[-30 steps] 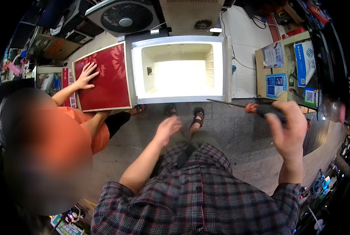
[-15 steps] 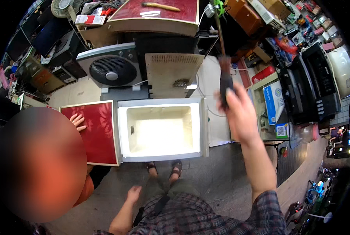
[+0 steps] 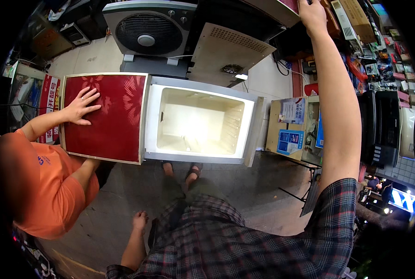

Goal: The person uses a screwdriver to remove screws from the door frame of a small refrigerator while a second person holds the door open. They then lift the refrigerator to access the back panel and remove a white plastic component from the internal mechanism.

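Cluttered shop floor [image 3: 258, 200] fills our head view, grey nr us, paler toward its far edge; the fisheye rim blacks out the corners. Mid-floor we've an open fridge [image 3: 221, 111], white inside w/ bright glare hiding part of the back wall. Its red door [image 3: 114, 125] is swung out past the L edge; a co-worker's hand [image 3: 81, 108] lies spread flat on it, upper body blurred & pt. cut off. Our L hand [image 3: 141, 220] hangs low, well apart from the fridge's near edge, fingers curled in loosely, nothing seen in them. Our R hand [image 3: 313, 16] is up by a red-topped unit [image 3: 272, 7], at its R corner, touching or just beside, can't tell; fingertips cut off at top, so can't tell how far open or what they hold. Behind the fridge's far edge: box fan [image 3: 144, 39] & beige vented panel [image 3: 226, 51]. Our R forearm hides pt. of the display case [image 3: 286, 123].
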